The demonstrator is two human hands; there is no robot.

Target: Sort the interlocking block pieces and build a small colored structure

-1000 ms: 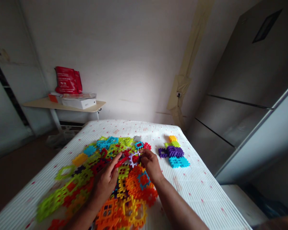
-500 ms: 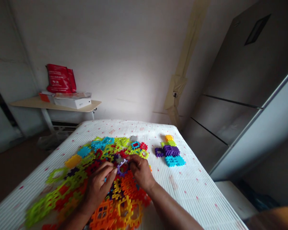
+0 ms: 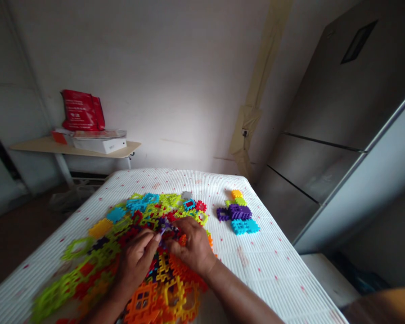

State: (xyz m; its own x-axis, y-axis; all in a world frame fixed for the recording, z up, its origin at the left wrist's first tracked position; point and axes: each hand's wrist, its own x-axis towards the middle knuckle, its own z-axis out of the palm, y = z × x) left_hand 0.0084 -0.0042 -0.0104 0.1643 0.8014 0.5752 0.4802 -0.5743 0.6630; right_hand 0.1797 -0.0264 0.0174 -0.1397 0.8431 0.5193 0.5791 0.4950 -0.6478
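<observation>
My left hand [image 3: 138, 254] is closed, with a purple interlocking plastic piece [image 3: 162, 231] pinched between thumb and fingers above a heap of such pieces. My right hand [image 3: 192, 245] is over the middle of the heap, its thumb and fingers apart. Its fingertips come down near dark purple pieces [image 3: 167, 223], and whether they touch any cannot be made out. Around both hands lie a lime green frame piece [image 3: 77, 248], an orange window piece [image 3: 142, 299], a yellow frame piece [image 3: 174, 294], and several red and blue ones.
To the right on the white ribbed cover [image 3: 256, 279] lies a separate group: a purple stack [image 3: 239, 212], light blue pieces [image 3: 245, 226], a yellow one [image 3: 236, 194] and lime ones. A side table [image 3: 37, 145] bears boxes and a red bag [image 3: 83, 110]. A fridge [image 3: 324, 135] stands at right.
My right hand has let go of the purple piece and opened over the heap. My left hand keeps the piece, which is now turned and partly hidden.
</observation>
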